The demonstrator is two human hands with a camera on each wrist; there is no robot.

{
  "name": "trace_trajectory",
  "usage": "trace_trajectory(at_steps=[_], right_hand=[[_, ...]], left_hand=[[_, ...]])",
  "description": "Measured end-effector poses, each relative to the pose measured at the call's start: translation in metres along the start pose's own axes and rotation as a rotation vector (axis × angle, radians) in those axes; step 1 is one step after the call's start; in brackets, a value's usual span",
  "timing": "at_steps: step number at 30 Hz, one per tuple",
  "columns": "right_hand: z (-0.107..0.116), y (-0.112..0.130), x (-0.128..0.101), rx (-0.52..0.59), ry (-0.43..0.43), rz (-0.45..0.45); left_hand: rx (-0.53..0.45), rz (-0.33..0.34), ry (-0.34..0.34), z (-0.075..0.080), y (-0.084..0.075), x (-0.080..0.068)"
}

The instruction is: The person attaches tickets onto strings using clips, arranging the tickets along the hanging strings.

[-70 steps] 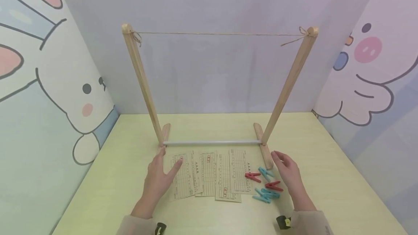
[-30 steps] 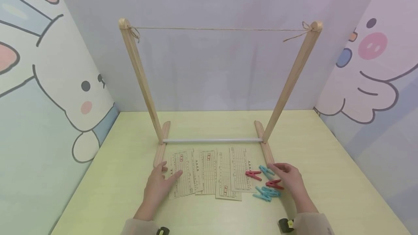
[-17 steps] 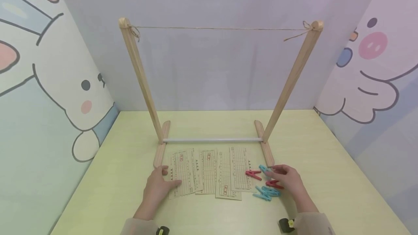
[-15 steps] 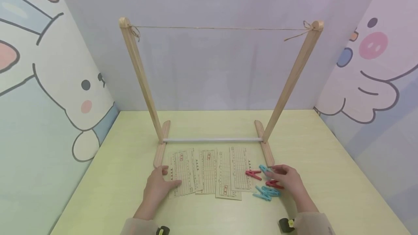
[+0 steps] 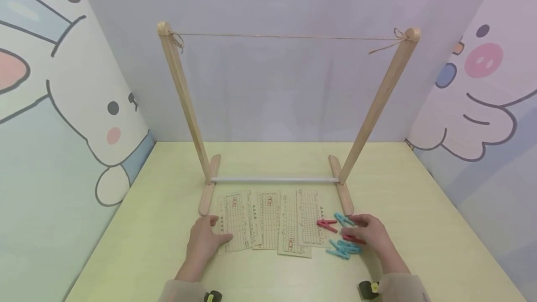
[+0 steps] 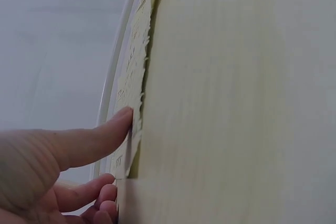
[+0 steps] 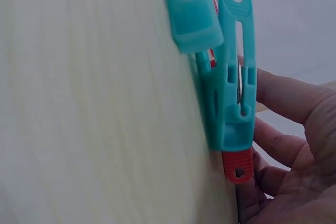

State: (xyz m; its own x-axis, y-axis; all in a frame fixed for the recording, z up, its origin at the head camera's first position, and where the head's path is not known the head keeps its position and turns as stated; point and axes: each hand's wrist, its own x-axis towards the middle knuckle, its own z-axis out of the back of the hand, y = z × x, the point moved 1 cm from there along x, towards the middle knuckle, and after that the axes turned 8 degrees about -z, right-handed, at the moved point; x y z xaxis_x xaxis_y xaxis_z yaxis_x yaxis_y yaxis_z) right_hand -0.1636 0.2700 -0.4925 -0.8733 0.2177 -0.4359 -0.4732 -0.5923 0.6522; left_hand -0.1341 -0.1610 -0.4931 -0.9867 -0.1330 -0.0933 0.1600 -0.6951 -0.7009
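My left hand (image 5: 201, 241) lies at the left edge of the leftmost printed paper slips (image 5: 236, 227). Its thumb rests on them; in the left wrist view the thumb tip touches the slips' near edge (image 6: 137, 98), the other fingers bent low beside it. My right hand (image 5: 373, 233) is among the clothespins, thumb tip over a red clothespin (image 5: 355, 240) and index fingertip by a blue clothespin (image 5: 343, 219). In the right wrist view, a blue clothespin (image 7: 236, 136) hides part of the fingers, and a red clothespin end (image 7: 231, 160) shows beneath it.
Another red clothespin (image 5: 326, 225) overlaps the rightmost slip (image 5: 309, 209); more blue clothespins (image 5: 348, 248) lie nearer. Behind the slips stands a wooden frame with posts (image 5: 184, 92), a white crossbar (image 5: 274, 180) and a tied string (image 5: 272, 37). Walls enclose the table.
Both hands have come down and nearer: the left from over the slips' upper part to their edge, the right from the frame's foot to the clothespins. The camera view shifts slightly.
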Motion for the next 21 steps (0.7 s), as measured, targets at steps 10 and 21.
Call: trace_trajectory(at_steps=[10, 21], right_hand=[[-0.0002, -0.0028, 0.0027, 0.01, 0.001, -0.012], [0.0002, -0.0053, -0.0005, 0.042, 0.013, -0.018]], left_hand=[[-0.028, 0.007, 0.007, 0.0026, -0.0003, -0.0001], [-0.025, 0.025, 0.021, 0.0024, 0.0033, 0.0027]])
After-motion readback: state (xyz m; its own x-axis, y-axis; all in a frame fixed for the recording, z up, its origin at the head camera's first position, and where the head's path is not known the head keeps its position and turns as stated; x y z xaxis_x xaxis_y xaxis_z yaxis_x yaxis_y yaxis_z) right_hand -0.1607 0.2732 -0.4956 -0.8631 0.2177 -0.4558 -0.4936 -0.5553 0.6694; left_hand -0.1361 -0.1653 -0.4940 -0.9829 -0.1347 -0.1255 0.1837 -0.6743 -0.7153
